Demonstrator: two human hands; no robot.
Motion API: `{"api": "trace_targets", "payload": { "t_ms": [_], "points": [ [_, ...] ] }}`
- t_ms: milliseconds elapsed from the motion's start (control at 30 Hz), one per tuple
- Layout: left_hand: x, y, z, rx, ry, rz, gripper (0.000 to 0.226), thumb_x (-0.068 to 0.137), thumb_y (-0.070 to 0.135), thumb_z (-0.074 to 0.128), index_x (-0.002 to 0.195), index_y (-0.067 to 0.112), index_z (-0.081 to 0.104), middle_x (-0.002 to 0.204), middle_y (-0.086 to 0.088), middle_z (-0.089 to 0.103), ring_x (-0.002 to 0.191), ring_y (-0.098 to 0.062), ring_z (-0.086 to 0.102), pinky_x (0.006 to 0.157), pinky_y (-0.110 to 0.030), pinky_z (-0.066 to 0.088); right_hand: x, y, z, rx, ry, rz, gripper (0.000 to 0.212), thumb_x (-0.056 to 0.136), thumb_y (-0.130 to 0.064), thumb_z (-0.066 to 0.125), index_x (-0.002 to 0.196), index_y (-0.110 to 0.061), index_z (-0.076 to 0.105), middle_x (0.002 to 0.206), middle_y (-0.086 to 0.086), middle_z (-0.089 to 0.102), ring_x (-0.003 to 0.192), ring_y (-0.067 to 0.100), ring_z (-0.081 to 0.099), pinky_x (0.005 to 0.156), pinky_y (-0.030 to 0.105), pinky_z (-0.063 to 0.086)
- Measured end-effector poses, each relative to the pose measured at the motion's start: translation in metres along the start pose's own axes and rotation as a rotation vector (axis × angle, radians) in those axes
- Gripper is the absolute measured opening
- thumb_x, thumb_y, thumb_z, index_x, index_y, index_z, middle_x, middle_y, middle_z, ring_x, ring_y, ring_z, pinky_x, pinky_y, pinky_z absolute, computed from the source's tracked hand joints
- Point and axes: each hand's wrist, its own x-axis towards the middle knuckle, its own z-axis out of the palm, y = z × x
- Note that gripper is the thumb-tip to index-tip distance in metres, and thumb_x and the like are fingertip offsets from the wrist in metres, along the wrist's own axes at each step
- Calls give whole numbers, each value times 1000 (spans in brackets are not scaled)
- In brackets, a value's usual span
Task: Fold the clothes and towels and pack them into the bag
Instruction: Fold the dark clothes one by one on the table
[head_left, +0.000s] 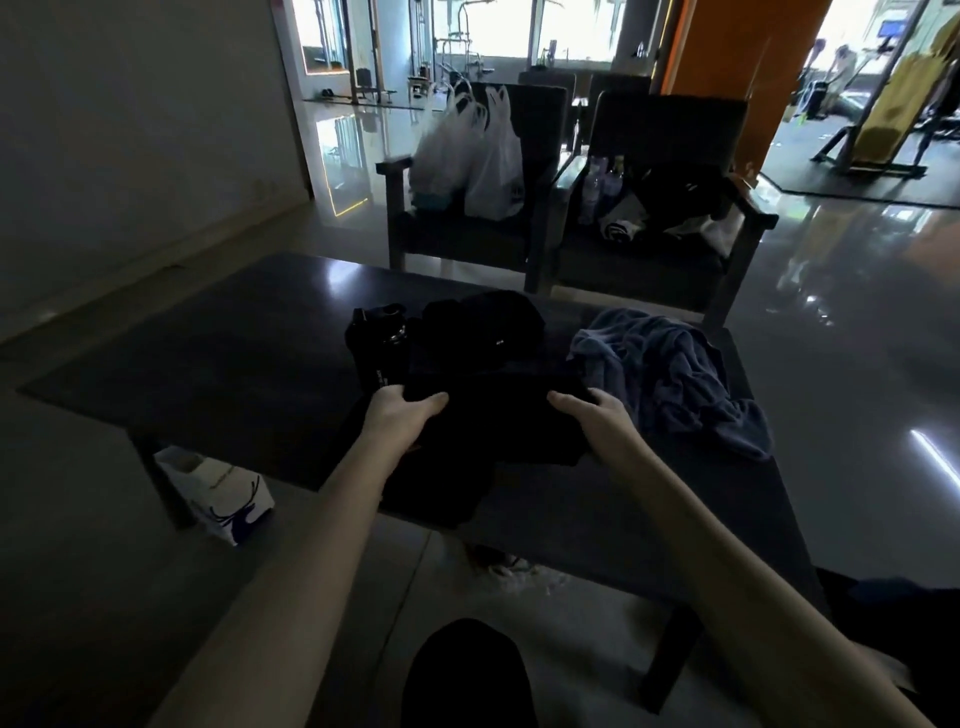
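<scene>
Both hands were on the black garment (493, 415), mid-table near the front edge. Left hand (402, 415) gripped its left edge, thumb on top, fingers tucked under the cloth. Right hand (592, 415) gripped the right edge the same way. The garment was partly lifted between them; its lower part lay on the table (208, 364) and draped toward the near edge. Too dark to tell what kind of garment it was or how many folds it had.

Blue towel (670, 379) lay crumpled and unfolded on the table, just right of the garment and the right hand. Black bag (483, 322) sat behind the garment, touching or overlapping it; couldn't tell whether it was open. Dark bottle (376, 348) stood upright just left of the bag, beyond the left hand.

Behind the table were two dark chairs. The left chair (540, 135) held white plastic bags (467, 156); the right chair (665, 130) held bottles and dark clutter. A white paper bag (218, 493) was on the floor under the table's left side.
</scene>
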Motion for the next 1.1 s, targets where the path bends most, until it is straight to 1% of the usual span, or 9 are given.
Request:
{"api": "trace_targets", "payload": {
  "t_ms": [133, 267, 400, 533, 667, 767, 900, 1000, 1100],
  "points": [
    [22, 3, -38, 253, 207, 80, 29, 84, 25, 70, 106, 5, 66, 95, -7, 67, 87, -24, 65, 73, -28, 49, 19, 10, 53, -23, -31, 83, 27, 86, -31, 66, 99, -8, 59, 89, 8, 65, 74, 20, 64, 62, 32, 53],
    [35, -9, -55, 399, 304, 104, 44, 86, 22, 69, 124, 2, 56, 115, -13, 63, 107, -28, 60, 77, -27, 42, 32, 20, 87, -131, -26, 69, 61, 87, -36, 61, 140, -18, 36, 120, 5, 56, 100, 20, 60, 85, 37, 54],
    [44, -33, -53, 459, 306, 98, 47, 89, 21, 65, 131, 6, 51, 124, -14, 60, 112, -28, 58, 77, -26, 41, 35, 33, 99, -227, -63, 84, 60, 90, -37, 57, 143, -26, 34, 130, 7, 52, 106, 22, 58, 90, 42, 53],
    [44, -40, -42, 735, 357, 183, 46, 94, 32, 55, 135, 13, 45, 133, -7, 53, 122, -26, 50, 97, -43, 37, 38, 33, 97, -470, -4, 2, 57, 88, -37, 54, 142, -27, 37, 135, 8, 46, 111, 23, 53, 95, 42, 48],
    [44, -36, -16, 1060, 218, 334, 52, 100, 46, 29, 147, 25, 30, 157, 2, 21, 145, -24, 11, 114, -55, 2, 40, 22, 109, -813, -13, -253, 53, 91, -28, 46, 143, -30, 37, 152, 2, 27, 139, 23, 23, 112, 49, 22],
    [45, -48, -1, 1138, 55, 308, 52, 102, 45, 15, 150, 28, 19, 158, 4, 21, 147, -22, 5, 114, -54, -8, 42, 33, 117, -971, -108, -292, 47, 95, -28, 36, 142, -31, 38, 155, -2, 25, 144, 18, 13, 116, 51, 8],
    [48, -70, 0, 1031, 33, 214, 57, 99, 52, 10, 152, 30, 9, 159, 0, 15, 147, -19, 5, 115, -50, -12, 40, 64, 114, -973, -85, -313, 45, 99, -34, 29, 145, -34, 30, 155, -4, 23, 144, 19, 17, 115, 51, 16],
    [48, -82, 7, 1070, 102, 245, 61, 97, 54, 7, 153, 27, 7, 159, -5, 16, 148, -19, 4, 114, -49, -17, 41, 75, 115, -912, -85, -318, 46, 99, -36, 29, 145, -33, 28, 156, -2, 20, 142, 21, 19, 112, 51, 25],
    [54, -88, 7, 1144, 148, 248, 69, 94, 58, 3, 153, 22, 9, 157, -14, 20, 148, -23, 7, 111, -46, -23, 45, 79, 117, -870, -96, -296, 47, 99, -37, 29, 146, -33, 28, 156, -2, 19, 143, 21, 18, 112, 53, 24]
  ]
}}
